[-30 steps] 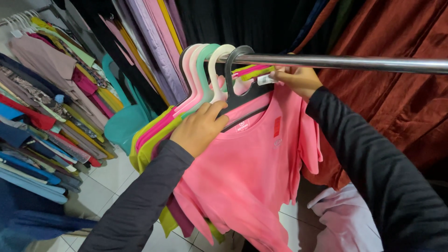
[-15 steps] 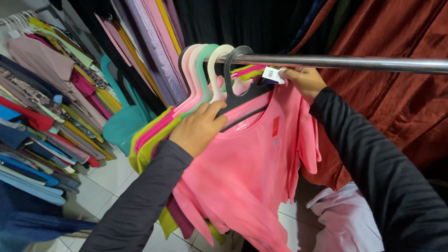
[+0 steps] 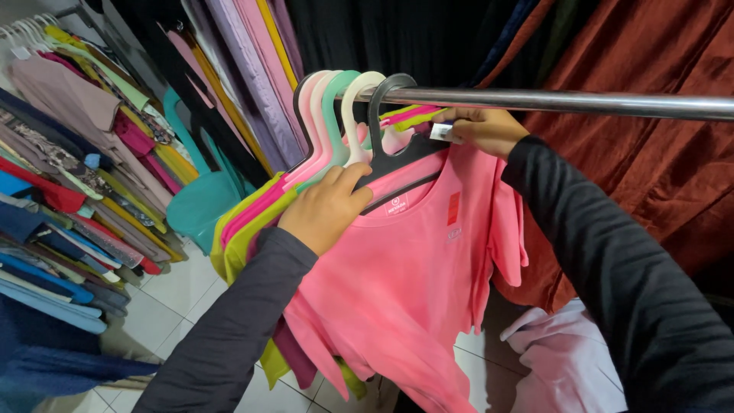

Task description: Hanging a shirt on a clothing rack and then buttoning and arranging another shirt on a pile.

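Left hand (image 3: 325, 208) curled on shoulder of pink shirt (image 3: 417, 283), hung from dark hanger (image 3: 390, 130) on metal rail (image 3: 550, 100). Right hand (image 3: 482, 128) pinches small white tag (image 3: 441, 131) under rail. Shirt hem cut off below; right fingertips partly hidden.

small white tag (image 3: 441, 131) pinched in right hand (image 3: 483, 130); red label (image 3: 453, 208) on pink shirt (image 3: 428, 283).

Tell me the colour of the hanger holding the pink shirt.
Dark grey hanger, seen from the head camera.
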